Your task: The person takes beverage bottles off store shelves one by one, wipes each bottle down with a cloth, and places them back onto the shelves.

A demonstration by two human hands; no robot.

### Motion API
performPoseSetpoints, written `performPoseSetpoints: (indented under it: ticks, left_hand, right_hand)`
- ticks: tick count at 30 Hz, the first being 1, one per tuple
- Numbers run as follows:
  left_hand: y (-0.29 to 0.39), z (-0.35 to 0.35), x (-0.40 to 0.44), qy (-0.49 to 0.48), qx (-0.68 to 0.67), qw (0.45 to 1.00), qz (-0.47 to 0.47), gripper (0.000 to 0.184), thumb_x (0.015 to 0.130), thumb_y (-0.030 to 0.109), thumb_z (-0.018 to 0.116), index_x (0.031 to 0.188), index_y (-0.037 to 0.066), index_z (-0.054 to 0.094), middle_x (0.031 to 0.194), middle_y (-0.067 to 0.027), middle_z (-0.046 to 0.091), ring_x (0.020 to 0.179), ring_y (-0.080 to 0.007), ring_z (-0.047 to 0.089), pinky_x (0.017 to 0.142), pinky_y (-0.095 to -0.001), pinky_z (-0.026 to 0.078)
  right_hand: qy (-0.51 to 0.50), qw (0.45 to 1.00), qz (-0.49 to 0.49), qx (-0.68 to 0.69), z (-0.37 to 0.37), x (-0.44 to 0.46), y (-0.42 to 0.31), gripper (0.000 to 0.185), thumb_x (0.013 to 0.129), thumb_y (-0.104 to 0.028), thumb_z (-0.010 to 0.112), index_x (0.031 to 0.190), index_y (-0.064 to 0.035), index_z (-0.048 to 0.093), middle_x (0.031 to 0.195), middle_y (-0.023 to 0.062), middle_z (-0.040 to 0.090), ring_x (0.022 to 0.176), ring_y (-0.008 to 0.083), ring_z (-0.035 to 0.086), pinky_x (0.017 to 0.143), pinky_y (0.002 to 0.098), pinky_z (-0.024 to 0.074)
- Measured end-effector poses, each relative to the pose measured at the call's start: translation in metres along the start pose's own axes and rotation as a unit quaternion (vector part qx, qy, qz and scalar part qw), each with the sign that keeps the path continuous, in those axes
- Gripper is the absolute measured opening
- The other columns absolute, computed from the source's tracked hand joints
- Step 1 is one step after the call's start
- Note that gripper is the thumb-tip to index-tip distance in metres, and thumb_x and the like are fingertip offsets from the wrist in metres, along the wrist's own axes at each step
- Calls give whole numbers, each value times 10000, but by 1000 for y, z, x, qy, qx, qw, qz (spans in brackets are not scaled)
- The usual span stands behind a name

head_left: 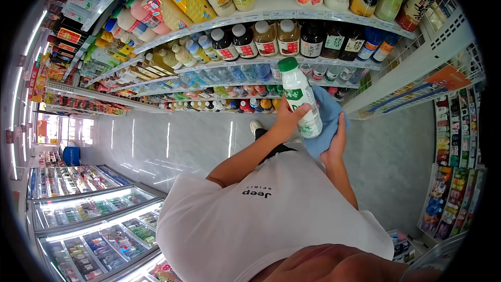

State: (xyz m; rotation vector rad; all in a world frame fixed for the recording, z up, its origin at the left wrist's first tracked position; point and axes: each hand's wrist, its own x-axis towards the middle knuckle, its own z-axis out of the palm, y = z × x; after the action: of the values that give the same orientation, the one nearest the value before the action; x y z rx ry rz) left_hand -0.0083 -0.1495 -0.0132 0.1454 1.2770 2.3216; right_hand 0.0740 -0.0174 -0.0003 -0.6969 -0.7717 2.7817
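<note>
Two hands are engaged. My left hand (286, 121) grasps the white bottle (300, 92) around its middle, with the thumb laid across the front; this grip likely keeps the weight balanced and leaves the green cap (287, 65) and the base free of the fingers. The bottle is held in front of my body, between the white shirt (271, 224) and the shelf unit (334, 15), tilted so that the cap end points toward the shelves and the base toward me. My right hand (335, 146) holds a blue cloth (327, 107) by its outer edge and lower part, spread beside and partly behind the bottle; gripping it there probably stops the loose fabric from drooping. Whether cloth and bottle touch along the hidden side cannot be told. On the shelves, drink bottles (288, 39) stand upright in close rows, labels outward, an arrangement that presumably suits reading from the aisle. Gray floor (386, 136) beneath leaves standing room for handling the bottle away from the stock.
</note>
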Motion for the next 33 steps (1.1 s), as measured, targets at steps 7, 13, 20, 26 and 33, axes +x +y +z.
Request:
performPoseSetpoints:
  ticks: [7,13,20,26,33]
  left_hand:
    - [3,0,-11,-110,-43,970,-213,508,964,365,622,1281,-19,524,1019,-166,675,867,-296,711,740,-458,608]
    - [6,2,-15,-244,-112,910,-317,476,919,303,661,1245,-19,532,1004,-218,675,771,-335,708,605,-452,583]
    - [15,-3,-16,-293,-177,878,-335,582,921,417,623,1276,-33,519,1101,-306,644,727,-388,709,592,-473,599]
    - [19,0,-9,-282,-157,869,-375,532,946,384,630,1297,4,504,1058,-279,653,740,-358,705,589,-448,590]
    - [27,21,-6,-141,64,958,-242,487,952,285,713,1326,32,530,1100,-110,683,867,-188,700,719,-368,595]
  right_hand:
    - [-12,997,-70,-16,4,28,-19,636,1060,-488,423,1468,0,446,1416,131,569,1294,260,547,1120,381,400]
    - [-90,974,-172,-118,37,32,-48,495,1071,-366,416,1352,9,573,1360,112,605,1258,214,544,1110,326,363]
    - [-162,839,-364,-371,12,36,-44,417,1034,-309,421,1096,31,654,1203,159,632,1146,262,571,1058,382,398]
    - [-200,720,-457,-483,23,31,-63,376,1010,-230,436,1085,49,677,1325,218,602,1239,314,559,1067,428,403]
    - [-56,930,-300,-205,22,35,-34,524,1066,-370,365,1340,34,557,1510,183,488,1398,286,438,1191,389,272]
